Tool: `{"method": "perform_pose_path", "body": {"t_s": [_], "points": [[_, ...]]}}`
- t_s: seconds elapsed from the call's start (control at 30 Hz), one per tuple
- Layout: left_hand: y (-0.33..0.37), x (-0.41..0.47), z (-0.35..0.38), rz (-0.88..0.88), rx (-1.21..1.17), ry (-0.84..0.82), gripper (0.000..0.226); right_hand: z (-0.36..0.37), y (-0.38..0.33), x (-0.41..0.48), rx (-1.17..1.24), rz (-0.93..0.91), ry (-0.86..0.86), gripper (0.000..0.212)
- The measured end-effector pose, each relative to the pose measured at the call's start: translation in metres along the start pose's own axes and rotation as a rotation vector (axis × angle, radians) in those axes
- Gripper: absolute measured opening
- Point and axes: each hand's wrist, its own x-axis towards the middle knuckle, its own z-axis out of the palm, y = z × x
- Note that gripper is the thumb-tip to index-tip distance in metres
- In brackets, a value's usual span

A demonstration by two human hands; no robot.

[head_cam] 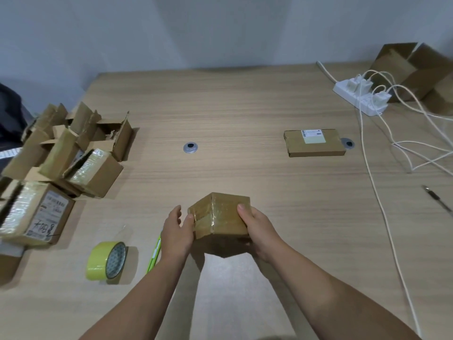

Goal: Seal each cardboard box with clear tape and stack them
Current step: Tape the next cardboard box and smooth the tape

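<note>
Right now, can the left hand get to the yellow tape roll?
Probably yes. The tape roll stands on the table just left of the left hand; only a slim green tool lies between, flat. The right hand grips the taped box, so the left hand could let go.

Glossy taped cardboard box (221, 217), matt woodgrain table (232, 114), shiny tape roll (106, 260).

Wood-grain table (232, 114) carries heap of opened cardboard boxes (61, 153) at left, yellow-green tape roll (106, 261) on edge near front, flat labelled box (315, 143) right of centre, white power strip (360, 96) with cables (372, 173) far right.
</note>
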Motion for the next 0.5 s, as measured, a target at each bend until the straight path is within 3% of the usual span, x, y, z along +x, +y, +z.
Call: {"method": "perform_pose_path", "body": {"t_s": [0.1, 0.17, 0.3, 0.5], "points": [[0.01, -0.004, 0.003, 0.016, -0.236, -0.037, 0.023, 0.008, -0.015, -0.001, -0.233, -0.093, 0.12, 0.035], [0.014, -0.006, 0.007, 0.021, -0.289, -0.068, 0.022, 0.013, -0.024, -0.001, -0.357, -0.135, 0.155, 0.035], [0.018, -0.012, 0.011, 0.07, -0.067, -0.094, 0.041, 0.026, -0.029, 0.005, -0.557, -0.153, 0.182, 0.049], [0.027, -0.008, 0.014, 0.095, 0.111, -0.052, 0.03, 0.032, -0.026, 0.01, -0.589, -0.137, 0.257, 0.059]]}}
